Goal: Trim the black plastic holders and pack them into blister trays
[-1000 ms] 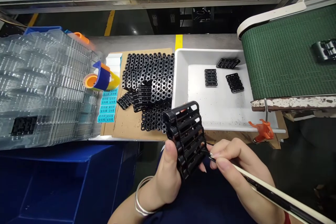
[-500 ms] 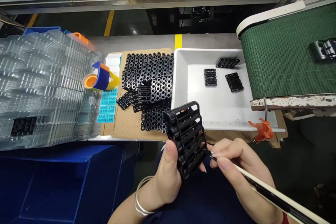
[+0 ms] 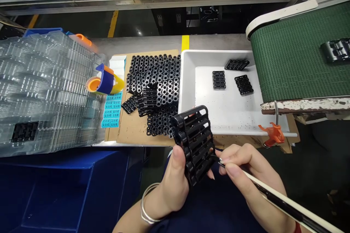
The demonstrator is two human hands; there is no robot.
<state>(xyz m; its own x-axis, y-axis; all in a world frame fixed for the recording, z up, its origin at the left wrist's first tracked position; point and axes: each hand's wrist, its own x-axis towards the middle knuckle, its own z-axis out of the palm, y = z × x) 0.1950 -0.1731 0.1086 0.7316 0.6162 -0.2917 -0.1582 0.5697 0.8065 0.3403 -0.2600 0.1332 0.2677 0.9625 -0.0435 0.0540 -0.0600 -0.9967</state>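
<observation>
My left hand [image 3: 175, 182], with a bracelet at its wrist, is closed around a black ribbed plastic part [image 3: 195, 142] held up and tilted before me. My right hand [image 3: 254, 174] pinches a long, thin tool with a cream and black handle [image 3: 290, 204]. The dark tip of that tool meets the right edge of the part; its exact shape is hard to make out. Behind them, a few similar black parts [image 3: 219, 80] lie in a white tray [image 3: 202, 129]. More such parts [image 3: 153, 76] stand in packed rows on cardboard, with several loose ones on top.
A green conveyor belt [image 3: 295, 54] carries a black part at right. An orange clamp [image 3: 273, 133] hangs at the tray's front edge. Stacked clear plastic trays [image 3: 54, 91], blue label sheets [image 3: 111, 113] and a yellow tape roll [image 3: 117, 84] are at left, above a blue bin [image 3: 54, 189].
Almost nothing differs. Both hands, the part and the tool keep the same position; the view has shifted very slightly.
</observation>
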